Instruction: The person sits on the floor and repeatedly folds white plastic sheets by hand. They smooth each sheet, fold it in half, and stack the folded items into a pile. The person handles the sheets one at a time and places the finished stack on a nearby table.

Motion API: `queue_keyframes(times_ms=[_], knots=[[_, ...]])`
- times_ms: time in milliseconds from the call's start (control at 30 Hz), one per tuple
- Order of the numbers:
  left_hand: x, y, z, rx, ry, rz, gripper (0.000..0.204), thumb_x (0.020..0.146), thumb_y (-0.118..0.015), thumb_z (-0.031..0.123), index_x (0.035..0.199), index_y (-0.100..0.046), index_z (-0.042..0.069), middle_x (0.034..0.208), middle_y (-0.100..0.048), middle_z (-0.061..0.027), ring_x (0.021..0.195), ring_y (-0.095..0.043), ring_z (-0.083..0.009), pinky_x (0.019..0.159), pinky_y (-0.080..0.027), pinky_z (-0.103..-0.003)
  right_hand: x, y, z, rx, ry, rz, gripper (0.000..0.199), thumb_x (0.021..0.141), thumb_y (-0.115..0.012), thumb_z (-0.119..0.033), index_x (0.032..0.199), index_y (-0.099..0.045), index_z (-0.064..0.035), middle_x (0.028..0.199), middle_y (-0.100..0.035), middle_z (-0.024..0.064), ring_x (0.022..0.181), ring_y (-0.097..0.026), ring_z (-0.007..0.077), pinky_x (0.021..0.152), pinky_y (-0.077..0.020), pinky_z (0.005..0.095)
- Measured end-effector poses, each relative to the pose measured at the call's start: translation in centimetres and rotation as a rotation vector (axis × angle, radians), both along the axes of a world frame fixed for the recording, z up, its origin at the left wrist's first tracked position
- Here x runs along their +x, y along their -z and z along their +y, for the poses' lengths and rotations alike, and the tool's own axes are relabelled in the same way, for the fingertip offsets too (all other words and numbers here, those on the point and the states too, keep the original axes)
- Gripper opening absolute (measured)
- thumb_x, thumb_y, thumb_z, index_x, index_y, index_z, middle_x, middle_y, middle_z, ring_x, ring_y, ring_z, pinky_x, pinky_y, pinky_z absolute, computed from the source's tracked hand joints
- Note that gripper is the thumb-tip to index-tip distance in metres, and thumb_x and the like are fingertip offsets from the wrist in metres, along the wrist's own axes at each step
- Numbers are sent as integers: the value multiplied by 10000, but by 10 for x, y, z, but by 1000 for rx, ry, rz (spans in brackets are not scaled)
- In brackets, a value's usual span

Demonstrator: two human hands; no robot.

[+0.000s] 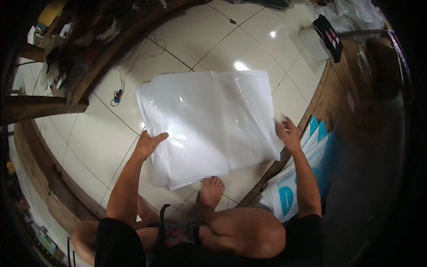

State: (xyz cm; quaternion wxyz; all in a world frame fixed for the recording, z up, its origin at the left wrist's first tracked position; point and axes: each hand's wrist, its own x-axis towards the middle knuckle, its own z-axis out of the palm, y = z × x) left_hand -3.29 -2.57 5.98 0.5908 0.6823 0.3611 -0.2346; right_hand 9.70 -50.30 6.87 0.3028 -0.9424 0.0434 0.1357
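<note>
A thick stack of clear plastic bags (pixel 209 124) lies on the white tiled floor (pixel 89 147) in front of me. My left hand (pixel 149 144) grips the stack's left edge, thumb on top of the plastic. My right hand (pixel 289 133) is at the stack's right edge with fingers spread, blurred, between the bags and a pile of blue and white flat packages (pixel 296 178). Whether it touches either I cannot tell. My bare foot (pixel 210 191) rests just below the stack.
Dark wooden shelving (pixel 75 84) with clutter curves along the left. A cable with a small plug (pixel 117 95) lies on the tiles. A wooden platform (pixel 351 102) runs along the right, with a white box and black item (pixel 327 35) and plastic bags at top right.
</note>
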Motion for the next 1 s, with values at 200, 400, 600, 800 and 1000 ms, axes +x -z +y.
queue_keyframes(times_ms=[200, 400, 600, 800, 1000], knots=[[-8, 22, 5, -37, -5, -114, 486, 764, -746, 233, 1120, -569, -47, 993, -652, -145, 858, -643, -225, 751, -528, -333, 7, 12, 94, -22, 7, 142, 630, 813, -711, -330, 1209, -495, 109, 996, -641, 205, 881, -629, 240, 793, -498, 323], [-11, 19, 5, -29, -35, -100, 489, 767, -744, 226, 1129, -562, -48, 981, -652, -142, 851, -641, -225, 757, -526, -330, -18, -30, 123, 460, -242, 385, 410, 861, -670, -180, 1177, -545, 48, 932, -626, 89, 844, -597, 151, 741, -475, 275], [-12, 31, 9, -56, -24, -94, 512, 765, -743, 244, 1131, -554, -60, 977, -651, -151, 848, -646, -227, 751, -532, -332, -12, 0, 131, 139, -281, -1, 519, 807, -639, -119, 1292, -479, -29, 1233, -516, 179, 1096, -533, 248, 905, -440, 361], [-10, 22, 8, -65, -17, -90, 529, 762, -744, 265, 1125, -553, -69, 976, -648, -160, 862, -638, -232, 771, -524, -340, -29, 12, 153, -469, -586, -14, 876, 706, -701, -165, 1430, -229, -25, 1446, -295, 242, 1344, -274, 424, 1085, -254, 543], [-11, 28, 16, -94, 28, -47, 612, 771, -758, 268, 1214, -482, -53, 1080, -619, -163, 969, -612, -244, 864, -501, -359, -36, 40, 168, -531, -589, -206, 803, 730, -653, -137, 1420, -258, -21, 1454, -298, 217, 1348, -278, 415, 1057, -269, 572]])
